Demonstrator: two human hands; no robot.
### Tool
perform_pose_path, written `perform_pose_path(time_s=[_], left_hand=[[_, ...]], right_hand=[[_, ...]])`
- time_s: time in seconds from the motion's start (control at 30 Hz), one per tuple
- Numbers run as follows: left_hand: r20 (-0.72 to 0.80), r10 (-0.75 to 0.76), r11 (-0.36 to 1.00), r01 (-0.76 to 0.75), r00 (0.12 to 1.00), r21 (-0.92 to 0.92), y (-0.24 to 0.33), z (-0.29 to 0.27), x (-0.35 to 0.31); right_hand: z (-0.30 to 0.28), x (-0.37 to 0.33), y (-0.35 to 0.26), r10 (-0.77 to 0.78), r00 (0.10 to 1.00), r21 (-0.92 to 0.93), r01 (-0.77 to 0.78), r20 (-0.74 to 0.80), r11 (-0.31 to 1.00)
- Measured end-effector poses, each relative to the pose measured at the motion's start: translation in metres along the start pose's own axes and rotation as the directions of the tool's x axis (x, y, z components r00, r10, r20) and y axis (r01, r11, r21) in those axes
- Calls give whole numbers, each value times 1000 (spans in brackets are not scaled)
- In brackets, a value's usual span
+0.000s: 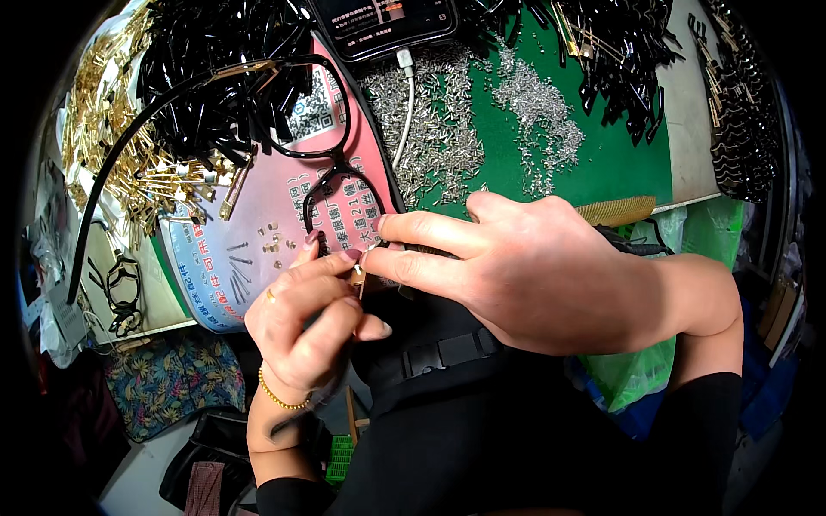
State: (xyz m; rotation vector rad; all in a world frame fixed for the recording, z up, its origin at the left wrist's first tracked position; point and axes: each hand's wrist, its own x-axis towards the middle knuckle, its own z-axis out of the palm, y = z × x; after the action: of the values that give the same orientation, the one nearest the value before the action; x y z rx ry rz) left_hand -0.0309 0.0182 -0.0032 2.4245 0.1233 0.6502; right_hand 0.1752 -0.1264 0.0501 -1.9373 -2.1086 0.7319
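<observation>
A black eyeglass frame (337, 162) lies in front of me with one long temple (116, 163) spread out to the left. My left hand (297, 322) is closed, its fingers pinching the frame's near end. A small gold-coloured metal piece (357, 276) shows between its fingertips. From the right, my right hand (525, 267) reaches across, thumb hidden, its fingers closed at the same corner of the frame. The fingertips of both hands almost meet there and cover the joint. Whether the right fingers also hold a tiny part cannot be made out.
Black temples (224, 77) and gold-coloured metal strips (129, 150) are heaped at the far left. Silver screws lie in two piles (434, 129) (538, 107) beside a phone (383, 30) with a white cable (409, 107). Small parts (274, 239) rest on the printed mat (258, 202). More black temples (624, 82) lie right.
</observation>
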Motion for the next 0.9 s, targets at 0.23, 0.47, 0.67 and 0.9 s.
perform_pose_path(time_s=[0.23,0.47,0.67,0.9], left_hand=[[-28,-99,995,98,995,-27,0,4,0],[-106,20,998,-13,994,66,-2,10,-5],[-158,45,999,-45,986,3,-9,16,-5],[-292,-120,982,157,949,105,3,16,-8]], right_hand=[[21,3,-3,-118,969,-345,38,-216,938],[33,5,-1,-244,919,-504,58,-310,861],[35,6,-3,-251,903,-535,29,-348,845],[-2,-8,-5,25,938,71,-1,-346,998]])
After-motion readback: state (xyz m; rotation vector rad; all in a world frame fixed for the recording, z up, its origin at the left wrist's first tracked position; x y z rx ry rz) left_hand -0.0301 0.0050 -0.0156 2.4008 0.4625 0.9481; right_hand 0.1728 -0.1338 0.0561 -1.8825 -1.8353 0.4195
